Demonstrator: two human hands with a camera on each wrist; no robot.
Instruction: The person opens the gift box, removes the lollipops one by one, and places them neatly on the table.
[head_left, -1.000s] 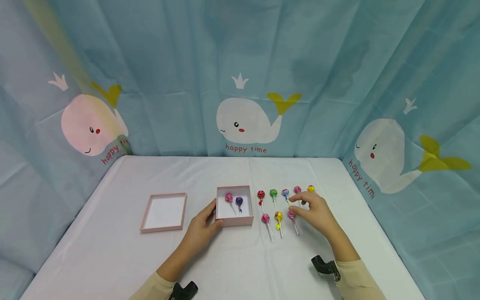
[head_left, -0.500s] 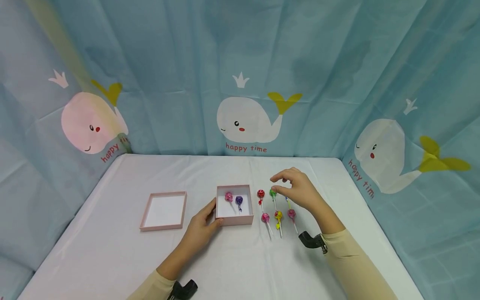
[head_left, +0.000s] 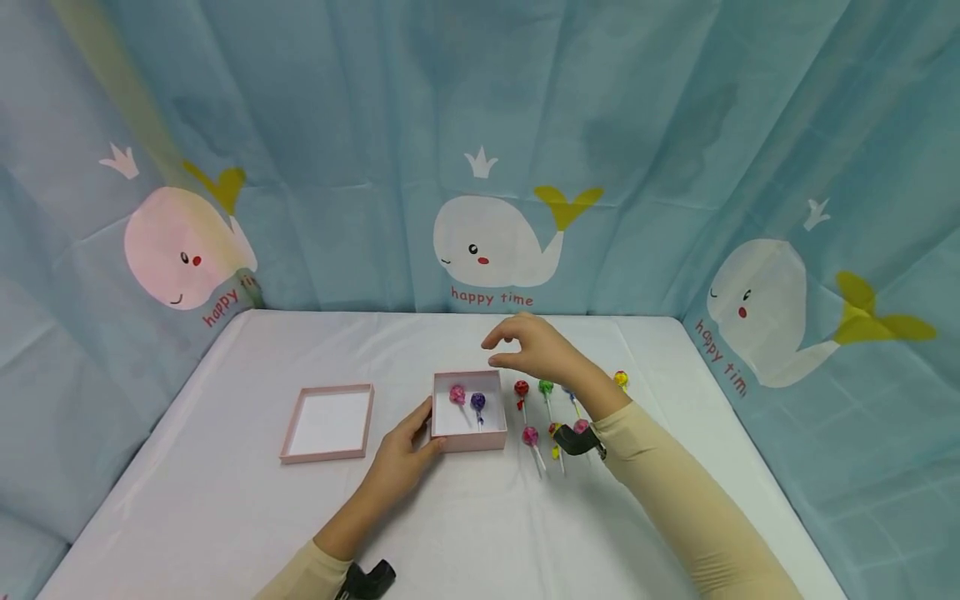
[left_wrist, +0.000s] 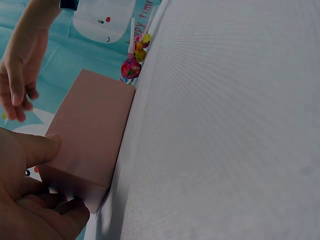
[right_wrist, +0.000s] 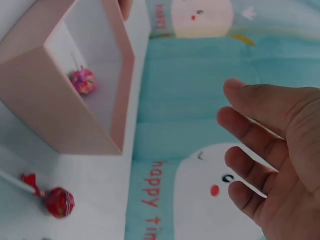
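A pink open-topped box (head_left: 468,443) stands mid-table with a pink lollipop (head_left: 457,394) and a purple lollipop (head_left: 477,402) inside. My left hand (head_left: 401,458) grips its near left corner; the left wrist view shows the thumb on one face and curled fingers round the adjoining one. Above the box's back right corner hovers my right hand (head_left: 536,348), fingers loosely bent and holding nothing, as the right wrist view confirms. Right of the box lie a red lollipop (head_left: 521,388), a green lollipop (head_left: 546,387) and a pink-wrapped lollipop (head_left: 531,437). The right forearm covers part of the lollipop rows.
The shallow pink lid (head_left: 327,422) lies left of the box, its inside facing up. A yellow lollipop (head_left: 621,379) is at the far right of the back row. A whale-print curtain (head_left: 495,242) hangs behind the white-covered table (head_left: 225,500).
My right hand has travelled left and away from me, from over the right-hand lollipops, past the green one, to above the box's back corner. The left hand and the box have stayed put.
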